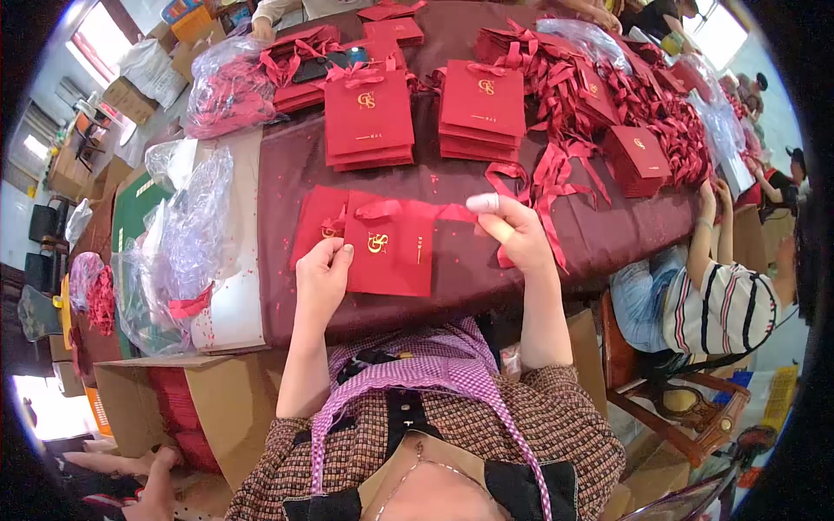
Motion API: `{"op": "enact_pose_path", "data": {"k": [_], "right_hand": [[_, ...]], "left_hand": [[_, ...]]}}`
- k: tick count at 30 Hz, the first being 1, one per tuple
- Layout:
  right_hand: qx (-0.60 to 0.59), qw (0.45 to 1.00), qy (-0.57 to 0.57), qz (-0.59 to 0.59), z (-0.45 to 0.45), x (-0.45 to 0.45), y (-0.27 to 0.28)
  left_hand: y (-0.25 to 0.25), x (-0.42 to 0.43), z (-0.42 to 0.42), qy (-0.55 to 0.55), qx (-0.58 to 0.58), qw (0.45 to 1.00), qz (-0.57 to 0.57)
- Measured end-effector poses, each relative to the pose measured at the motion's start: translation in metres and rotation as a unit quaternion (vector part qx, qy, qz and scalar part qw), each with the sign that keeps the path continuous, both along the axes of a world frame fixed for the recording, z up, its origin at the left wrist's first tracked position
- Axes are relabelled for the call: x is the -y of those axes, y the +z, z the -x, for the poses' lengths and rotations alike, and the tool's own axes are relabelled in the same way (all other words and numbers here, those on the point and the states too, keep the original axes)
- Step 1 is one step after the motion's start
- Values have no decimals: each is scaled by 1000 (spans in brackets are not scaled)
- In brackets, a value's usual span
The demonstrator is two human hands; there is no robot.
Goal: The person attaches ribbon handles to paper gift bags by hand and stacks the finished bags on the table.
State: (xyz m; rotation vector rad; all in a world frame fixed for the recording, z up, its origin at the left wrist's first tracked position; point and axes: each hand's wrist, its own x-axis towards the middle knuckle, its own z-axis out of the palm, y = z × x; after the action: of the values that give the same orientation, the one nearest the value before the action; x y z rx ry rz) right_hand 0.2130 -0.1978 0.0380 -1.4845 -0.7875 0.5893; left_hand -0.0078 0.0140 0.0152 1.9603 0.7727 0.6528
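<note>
In front of me is a red paper gift bag with gold lettering, turned sideways. My left hand pinches its left edge between thumb and fingers. A red ribbon runs from the bag to the right, and my right hand is closed on its end. A white cover wraps one fingertip of that hand. Another red bag lies partly under the held one. Loose red ribbons lie on the cloth beyond my right hand.
Two stacks of red bags, a left one and a right one, stand ahead on the dark red tablecloth. Ribboned bags heap at right. Clear plastic wrapping lies left. A person in a striped shirt sits at right.
</note>
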Motion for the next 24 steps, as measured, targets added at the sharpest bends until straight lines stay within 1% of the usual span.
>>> {"op": "enact_pose_path", "data": {"k": [1, 2, 3, 4, 5, 7, 8, 9, 10, 11, 12, 14, 15, 16, 17, 18, 20, 21, 22, 24], "right_hand": [[1, 1000, 2, 0, 0, 2, -3], [-87, 992, 56, -75, -3, 7, -8], [-176, 967, 109, -149, -3, 8, -10], [-217, 944, 154, -195, -1, 9, -8], [-219, 944, 156, -192, 0, 9, -8], [-256, 923, 182, -224, 3, 10, -11], [-235, 924, 184, -241, 3, 8, -16], [-197, 940, 165, -225, 5, 7, -16], [-183, 946, 150, -223, 8, 4, -13], [-173, 958, 117, -196, 9, 4, -13], [-159, 962, 107, -193, 10, 2, -14], [-101, 986, 58, -118, 13, 2, -15], [-69, 992, 28, -99, 19, -3, -14], [34, 996, 24, -82, 21, -9, -12], [139, 988, 19, -66, 24, -14, -10], [103, 994, -1, -24, 32, -17, -10], [255, 967, -10, -28, 39, -28, -17], [324, 945, 7, -44, 42, -34, -17], [321, 946, 6, -43, 47, -39, -18], [373, 924, 63, -51, 58, -48, -20]], "left_hand": [[-1, -1, 0, 1, -9, 1000, 9], [-1, -2, 0, 3, -8, 1000, 10], [-2, -3, 0, -1, 3, 1000, 19], [-3, -4, -1, -5, 13, 999, 30], [-3, -5, -1, -3, 12, 999, 32], [1, -5, 0, -16, 5, 999, 47], [4, -5, 1, -33, 13, 999, 38], [9, -4, 1, -44, 13, 998, 36], [11, -4, 2, -55, 10, 998, 36], [10, -6, 3, -70, -8, 996, 53], [7, -9, 4, -61, -17, 996, 60], [2, -9, 7, -103, 6, 990, 94], [0, -9, 10, -98, -2, 990, 98], [-1, -9, 11, -116, 7, 986, 121], [-1, -9, 12, -135, 17, 980, 142], [-1, -7, 11, -137, 26, 978, 155], [-6, -8, 10, -133, 27, 978, 157], [-8, -9, 10, -129, 33, 978, 158], [-8, -8, 9, -130, 30, 978, 159], [-8, -8, 8, -120, 39, 979, 158]]}}
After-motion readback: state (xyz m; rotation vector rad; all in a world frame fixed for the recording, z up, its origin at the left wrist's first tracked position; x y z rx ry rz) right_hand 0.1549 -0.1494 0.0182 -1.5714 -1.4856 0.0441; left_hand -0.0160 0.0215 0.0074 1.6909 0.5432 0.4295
